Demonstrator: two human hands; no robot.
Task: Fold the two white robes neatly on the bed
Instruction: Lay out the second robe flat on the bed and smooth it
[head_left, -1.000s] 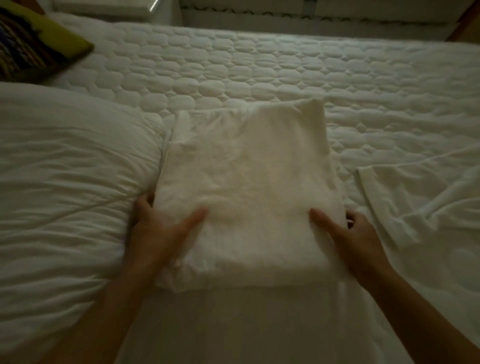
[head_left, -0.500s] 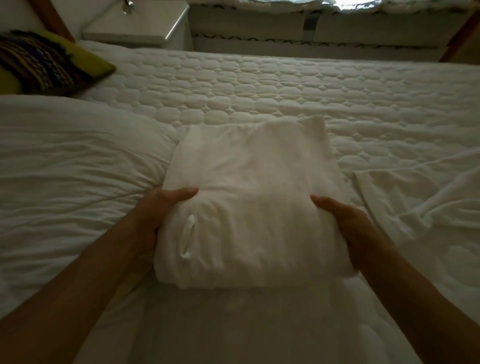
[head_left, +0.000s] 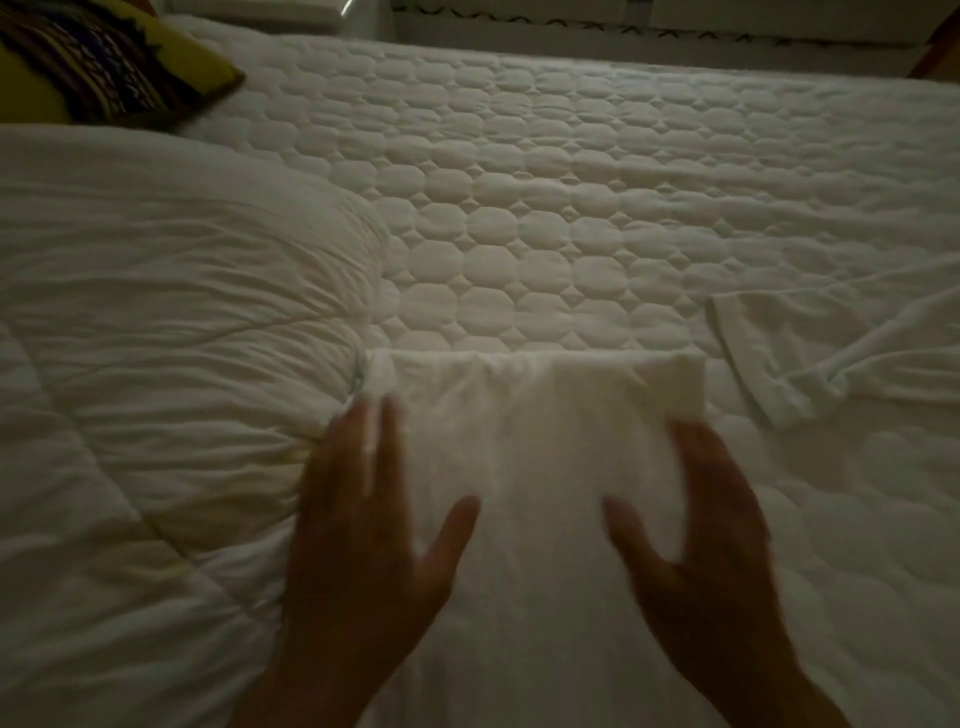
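Folded white cloth robe (head_left: 540, 415), side-gripped a moment ago, now lies at the quilted bed's (head_left: 571, 208) near edge under left hand (head_left: 363, 519) and right hand (head_left: 696, 530), fingers flat, empty: probably finished.

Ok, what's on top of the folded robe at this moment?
Only the two hands: the left hand and right hand lie flat on the folded robe, fingers straight. The cloth beneath the palms is covered, so its creases there cannot be seen.

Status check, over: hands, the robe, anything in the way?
Both open: left hand and right hand spread flat on folded robe. Second robe unfolded, lying to the right. Duvet bunched against folded robe's left edge.
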